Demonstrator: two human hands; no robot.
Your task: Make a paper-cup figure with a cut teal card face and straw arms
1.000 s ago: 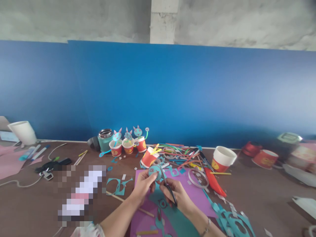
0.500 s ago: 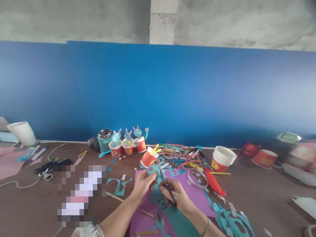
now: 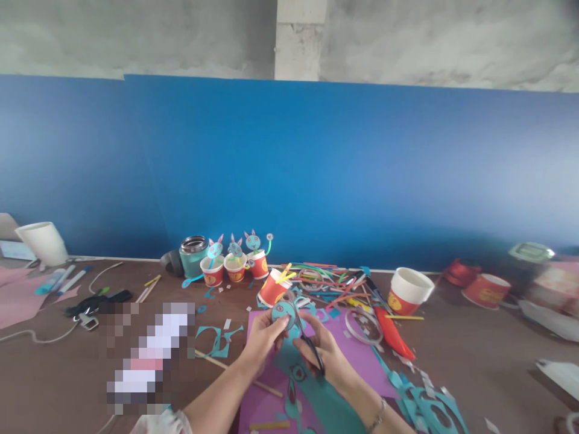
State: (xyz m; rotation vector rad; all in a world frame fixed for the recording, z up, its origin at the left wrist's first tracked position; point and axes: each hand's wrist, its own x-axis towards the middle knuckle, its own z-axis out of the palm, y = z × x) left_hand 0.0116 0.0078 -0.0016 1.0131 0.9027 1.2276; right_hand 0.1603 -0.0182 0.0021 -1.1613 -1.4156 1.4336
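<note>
Between the thumb and fingers of my left hand [image 3: 265, 337] is a round teal paper cutout [image 3: 281, 310] with drawn marks on it. My right hand [image 3: 323, 349] grips dark-handled scissors [image 3: 312, 352], their blades pointing up beside the cutout's right edge. Whether the blades touch the paper is too small to tell. Below my hands, teal paper [image 3: 332, 407] lies over a purple sheet [image 3: 260, 410], along with a small drawn circle [image 3: 298, 373] and a teal ear-like cutout [image 3: 292, 395].
Three red-and-white cups [image 3: 235, 271] with teal cat faces stand at the back, beside a teal flask [image 3: 193, 259]. A tilted cup [image 3: 272, 289] holds yellow strips. Pipe cleaners [image 3: 325, 280], a tape roll [image 3: 364, 328], stacked cups [image 3: 409, 292] and teal scraps [image 3: 429, 404] lie rightward.
My right hand's fingers have spread a little upward on the scissors. The cutout stays in my left hand, almost unmoved.
</note>
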